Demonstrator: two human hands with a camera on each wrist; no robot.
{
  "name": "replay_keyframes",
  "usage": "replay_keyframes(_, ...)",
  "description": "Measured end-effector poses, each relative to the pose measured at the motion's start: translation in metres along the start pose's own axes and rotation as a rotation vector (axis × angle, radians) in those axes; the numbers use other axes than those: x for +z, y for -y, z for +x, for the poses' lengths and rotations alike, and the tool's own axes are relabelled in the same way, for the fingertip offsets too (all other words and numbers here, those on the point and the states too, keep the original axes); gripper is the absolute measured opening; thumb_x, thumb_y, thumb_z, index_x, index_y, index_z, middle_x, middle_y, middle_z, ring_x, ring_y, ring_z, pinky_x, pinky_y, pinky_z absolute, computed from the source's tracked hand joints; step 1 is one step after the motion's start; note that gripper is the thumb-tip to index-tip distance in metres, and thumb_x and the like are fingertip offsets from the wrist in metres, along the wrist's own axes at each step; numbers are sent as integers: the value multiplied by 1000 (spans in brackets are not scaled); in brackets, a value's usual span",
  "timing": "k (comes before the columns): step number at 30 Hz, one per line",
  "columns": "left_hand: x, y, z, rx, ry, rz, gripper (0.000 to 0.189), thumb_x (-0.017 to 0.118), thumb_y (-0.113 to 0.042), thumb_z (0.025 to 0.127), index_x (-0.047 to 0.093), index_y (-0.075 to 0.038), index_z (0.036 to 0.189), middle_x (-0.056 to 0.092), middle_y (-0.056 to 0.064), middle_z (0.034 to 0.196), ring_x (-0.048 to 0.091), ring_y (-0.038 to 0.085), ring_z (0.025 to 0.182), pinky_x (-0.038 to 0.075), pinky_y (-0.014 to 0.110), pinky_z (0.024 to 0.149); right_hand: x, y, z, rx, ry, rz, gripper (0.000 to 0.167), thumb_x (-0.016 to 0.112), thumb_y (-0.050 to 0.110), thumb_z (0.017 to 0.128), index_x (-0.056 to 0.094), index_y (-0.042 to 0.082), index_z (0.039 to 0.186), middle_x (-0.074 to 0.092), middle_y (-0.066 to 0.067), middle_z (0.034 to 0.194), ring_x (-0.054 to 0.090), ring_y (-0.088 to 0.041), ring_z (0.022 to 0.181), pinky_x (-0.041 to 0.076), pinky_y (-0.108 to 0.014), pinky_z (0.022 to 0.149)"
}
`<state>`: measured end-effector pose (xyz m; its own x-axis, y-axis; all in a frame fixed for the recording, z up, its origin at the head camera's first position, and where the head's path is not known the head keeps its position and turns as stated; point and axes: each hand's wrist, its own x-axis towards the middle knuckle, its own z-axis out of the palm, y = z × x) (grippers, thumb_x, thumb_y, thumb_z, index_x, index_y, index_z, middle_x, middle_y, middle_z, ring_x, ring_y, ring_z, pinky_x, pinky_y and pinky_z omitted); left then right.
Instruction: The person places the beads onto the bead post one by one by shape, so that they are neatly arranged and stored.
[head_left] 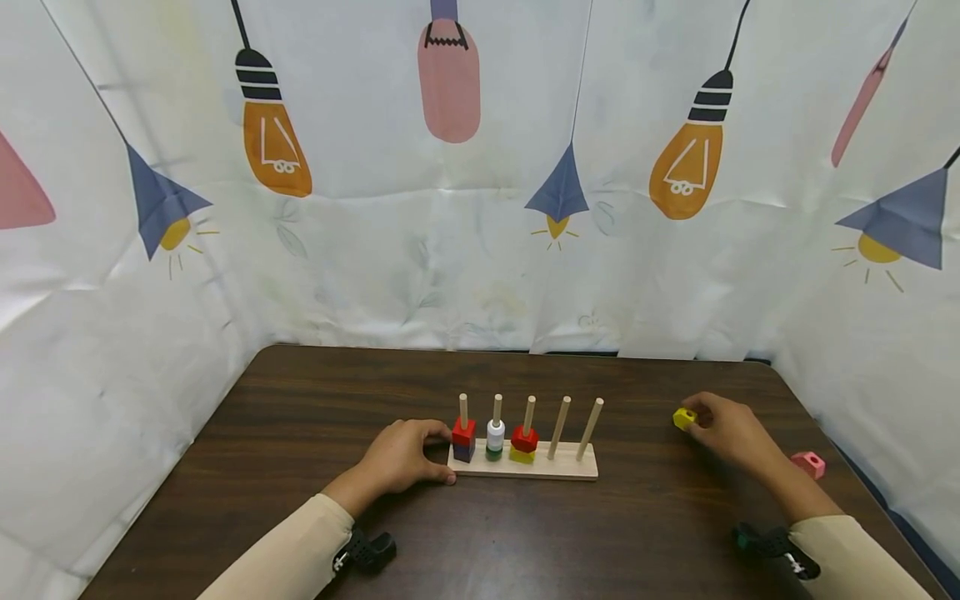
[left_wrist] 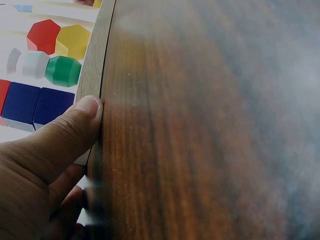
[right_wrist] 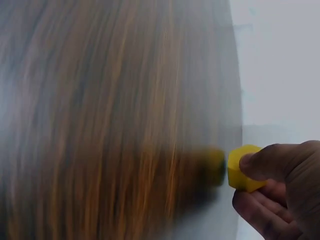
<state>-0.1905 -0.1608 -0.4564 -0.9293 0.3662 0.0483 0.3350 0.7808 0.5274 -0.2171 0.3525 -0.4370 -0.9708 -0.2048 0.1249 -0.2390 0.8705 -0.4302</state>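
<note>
At the left end of a wooden peg stand (head_left: pixel 555 468), my left hand (head_left: pixel 405 452) grips the base, its thumb (left_wrist: pixel 82 112) against the front edge. Red and dark blue blocks (head_left: pixel 463 442) sit on the leftmost peg. The peg beside it carries white and green beads (head_left: pixel 495 440), and the third has a red bead (head_left: pixel 524 439) above a yellow one (head_left: pixel 522 457). Two pegs to the right are bare. Off to the right, my right hand (head_left: pixel 727 429) pinches a yellow bead (right_wrist: pixel 245 167) between thumb and fingers, above the dark table.
A pink bead (head_left: pixel 808 464) lies on the table by the right forearm, near the right edge. The dark wooden table (head_left: pixel 570 542) is bordered by a white curtain (head_left: pixel 360 250) printed with lamps at the back and sides.
</note>
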Motion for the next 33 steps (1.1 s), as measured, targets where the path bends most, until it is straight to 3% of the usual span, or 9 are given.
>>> replay_keyframes(10, 0, 1, 0, 9, -3, 0, 53, 95, -48, 66, 74, -24, 108, 75, -6, 106, 69, 22, 100, 52, 48, 86, 1, 47, 4, -66, -1, 55, 30, 77, 5, 90, 68, 3, 118, 72, -10, 106, 70, -25, 91, 58, -44, 75)
replay_keyframes(18, 0, 0, -1, 12, -3, 0, 52, 95, -47, 66, 74, -24, 108, 75, -7, 106, 68, 23, 101, 52, 49, 87, -10, 82, 4, -170, -38, 76, 32, 79, 4, 89, 69, 6, 119, 71, -6, 107, 70, -20, 89, 59, -36, 73)
replay_keyframes(24, -1, 0, -2, 1, -3, 3, 53, 95, -48, 66, 74, -24, 108, 75, -6, 107, 68, 24, 101, 52, 50, 87, -23, 105, 2, -188, -49, 120, 32, 78, 3, 90, 69, 8, 120, 71, -4, 104, 69, -18, 86, 57, -31, 69)
replay_keyframes(33, -1, -1, -1, -2, 2, -3, 53, 95, -47, 66, 74, -23, 108, 75, -7, 106, 68, 23, 100, 51, 50, 87, -37, 132, 1, -285, -135, 147, 33, 80, 2, 88, 71, 12, 117, 71, 2, 100, 67, -10, 79, 56, -29, 67)
